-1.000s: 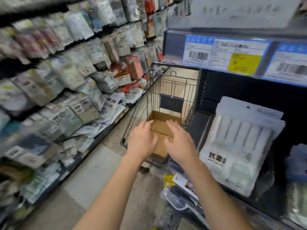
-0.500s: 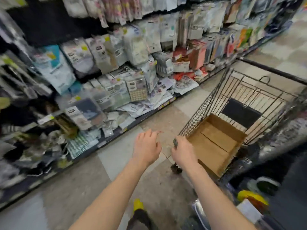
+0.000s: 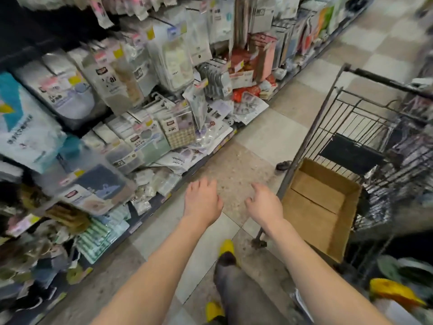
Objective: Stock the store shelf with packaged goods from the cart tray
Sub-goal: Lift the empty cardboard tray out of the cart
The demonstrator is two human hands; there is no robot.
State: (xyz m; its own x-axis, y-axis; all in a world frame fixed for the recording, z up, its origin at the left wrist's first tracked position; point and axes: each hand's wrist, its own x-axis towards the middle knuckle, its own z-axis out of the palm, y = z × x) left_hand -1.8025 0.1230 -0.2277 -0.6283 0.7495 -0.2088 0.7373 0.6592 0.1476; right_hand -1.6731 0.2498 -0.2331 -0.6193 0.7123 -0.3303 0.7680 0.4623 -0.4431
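Observation:
My left hand (image 3: 202, 200) and my right hand (image 3: 263, 204) hover over the aisle floor, palms down, fingers loosely spread, holding nothing. To the right stands a black wire cart (image 3: 351, 118). In its bottom lies an open cardboard box tray (image 3: 314, 207) that looks bare inside. My right hand is just left of the cart's near corner, not touching it. Along the left runs the store shelf (image 3: 140, 221), packed with hanging and stacked packaged goods (image 3: 150, 137).
Tiled aisle floor (image 3: 246, 146) runs between shelf and cart. My legs and yellow shoes (image 3: 226, 247) are below my arms. A cart wheel (image 3: 259, 242) sits near my right forearm. More goods and something yellow (image 3: 393, 292) lie at the lower right.
The view has swung left, from the right-hand shelf and cart to the left shelf. My right hand has let go of the cart's corner, and both hands have moved left of it.

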